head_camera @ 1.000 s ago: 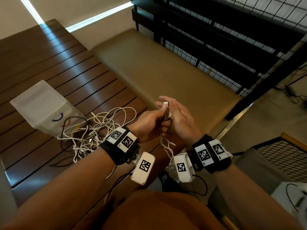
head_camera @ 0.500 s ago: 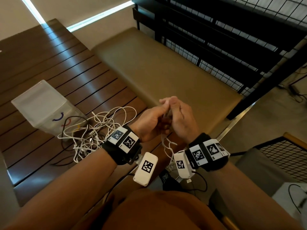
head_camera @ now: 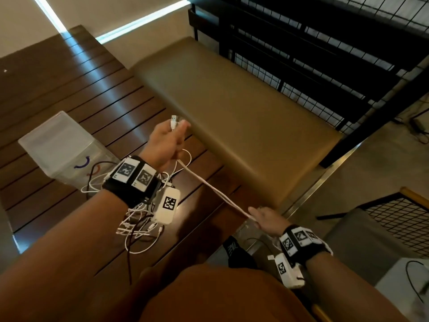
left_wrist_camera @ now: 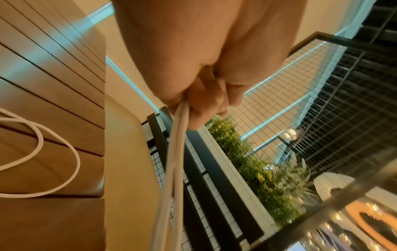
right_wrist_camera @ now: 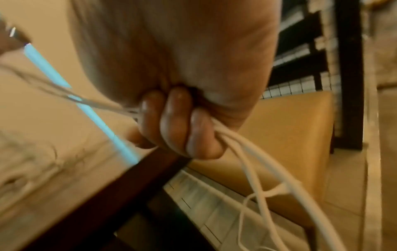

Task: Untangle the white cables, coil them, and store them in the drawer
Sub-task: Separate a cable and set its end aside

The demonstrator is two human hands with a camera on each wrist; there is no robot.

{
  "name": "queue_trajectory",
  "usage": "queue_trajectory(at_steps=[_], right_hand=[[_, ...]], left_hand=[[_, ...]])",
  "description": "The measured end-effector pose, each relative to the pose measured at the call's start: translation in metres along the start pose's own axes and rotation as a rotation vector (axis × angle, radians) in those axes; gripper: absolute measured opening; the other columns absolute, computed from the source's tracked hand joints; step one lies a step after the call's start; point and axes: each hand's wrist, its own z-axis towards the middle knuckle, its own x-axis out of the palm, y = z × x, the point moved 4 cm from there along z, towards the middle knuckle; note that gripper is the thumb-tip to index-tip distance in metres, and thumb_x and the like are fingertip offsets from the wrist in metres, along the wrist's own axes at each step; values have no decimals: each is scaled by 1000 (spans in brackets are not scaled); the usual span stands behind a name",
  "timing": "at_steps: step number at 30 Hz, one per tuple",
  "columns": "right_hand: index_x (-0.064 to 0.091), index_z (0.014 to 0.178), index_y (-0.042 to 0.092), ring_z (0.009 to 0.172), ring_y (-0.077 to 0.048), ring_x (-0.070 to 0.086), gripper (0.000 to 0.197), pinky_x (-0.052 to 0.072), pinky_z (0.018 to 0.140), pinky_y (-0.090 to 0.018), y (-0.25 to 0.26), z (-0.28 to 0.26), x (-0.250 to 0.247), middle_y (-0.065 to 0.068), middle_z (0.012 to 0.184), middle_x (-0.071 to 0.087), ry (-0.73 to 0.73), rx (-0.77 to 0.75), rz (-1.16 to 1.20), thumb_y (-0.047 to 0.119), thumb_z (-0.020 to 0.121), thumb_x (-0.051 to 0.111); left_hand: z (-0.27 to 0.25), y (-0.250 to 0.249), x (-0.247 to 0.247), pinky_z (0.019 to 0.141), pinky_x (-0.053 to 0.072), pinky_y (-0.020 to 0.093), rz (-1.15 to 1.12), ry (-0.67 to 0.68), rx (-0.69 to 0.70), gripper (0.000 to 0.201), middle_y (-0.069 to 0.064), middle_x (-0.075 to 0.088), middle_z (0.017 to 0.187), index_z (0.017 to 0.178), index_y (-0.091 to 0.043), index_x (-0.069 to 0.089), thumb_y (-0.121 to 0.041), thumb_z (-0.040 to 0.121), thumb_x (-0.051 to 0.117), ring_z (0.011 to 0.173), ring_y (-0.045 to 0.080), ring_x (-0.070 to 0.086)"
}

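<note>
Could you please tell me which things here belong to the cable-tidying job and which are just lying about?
Job: stretched white cable, left hand, right hand, cable tangle, clear drawer.
Lying about: tan bench, black shelving.

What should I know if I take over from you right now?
Left hand grips the plug end of a white cable; right hand grips the same cable further along, stretched tight between them. The remaining tangle lies on the wooden table beside the clear drawer. Done: one cable pulled mostly free. Left: coil it, store it, then untangle the others.
</note>
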Motion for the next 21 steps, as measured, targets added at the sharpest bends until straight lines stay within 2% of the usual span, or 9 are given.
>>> queue_trajectory(at_steps=[3, 5, 8, 10, 12, 15, 18, 19, 21], right_hand=[[61, 77, 13, 66, -18, 57, 45, 38, 57, -26, -26, 3, 11, -3, 71, 59, 91, 60, -131, 44, 101, 39], [62, 84, 17, 74, -16, 60, 28, 43, 63, -24, -20, 1, 2, 1, 79, 61, 128, 37, -193, 35, 99, 47], [65, 89, 22, 91, -23, 62, 20, 47, 85, -35, 20, -4, -32, 0, 93, 65, 5, -73, -82, 27, 99, 48], [67, 92, 13, 91, -31, 63, 22, 49, 85, -39, 62, -15, -60, -7, 93, 68, -163, -187, 99, 23, 100, 49], [67, 95, 13, 83, -22, 64, 21, 50, 78, -33, 110, -37, -81, -6, 90, 69, -238, -339, 254, 20, 100, 48], [62, 101, 25, 70, -8, 59, 15, 46, 63, -18, 178, -64, -89, 2, 87, 66, -172, -598, 348, 23, 100, 47], [61, 114, 29, 80, 5, 58, 19, 44, 72, -11, 216, -66, -80, 17, 89, 62, -200, -735, 102, 31, 96, 54], [62, 117, 27, 83, 6, 58, 23, 45, 75, -12, 225, -62, -77, 18, 90, 63, -235, -764, 17, 33, 96, 55], [65, 116, 24, 90, 1, 61, 23, 51, 82, -22, 240, -55, -72, 13, 97, 67, -268, -814, -17, 29, 95, 57]], left_hand=[[-6, 1, 10, 37, 29, 17, 102, 111, 50, 7, -4, 40, 59, 100, -9, 57, -12, 98, 51, 40, 3, 32], [-11, 4, 16, 36, 30, 17, 154, 173, 40, 19, -5, 42, 60, 108, -11, 59, -1, 92, 57, 40, 2, 34], [-19, 12, 25, 38, 28, 17, 198, 259, -28, 33, -7, 37, 57, 120, -15, 57, 2, 92, 54, 40, 2, 33], [-26, 20, 29, 40, 24, 19, 157, 292, -71, 37, -5, 33, 56, 125, -17, 54, 2, 94, 51, 42, 6, 29], [-32, 26, 31, 44, 23, 24, 147, 300, -79, 38, -4, 33, 56, 125, -20, 52, 2, 94, 49, 45, 8, 28], [-40, 29, 29, 43, 27, 23, 164, 285, -48, 42, -8, 42, 55, 129, -19, 48, 2, 93, 52, 45, 7, 34], [-49, 25, 21, 42, 30, 23, 146, 231, -1, 39, -6, 47, 59, 129, -16, 45, 0, 94, 51, 45, 8, 36], [-50, 24, 15, 42, 30, 24, 138, 206, 7, 39, -2, 45, 61, 129, -15, 44, 1, 94, 50, 45, 9, 37], [-53, 22, 2, 42, 31, 24, 143, 164, 20, 40, 6, 43, 65, 130, -13, 42, 5, 94, 48, 47, 13, 37]])
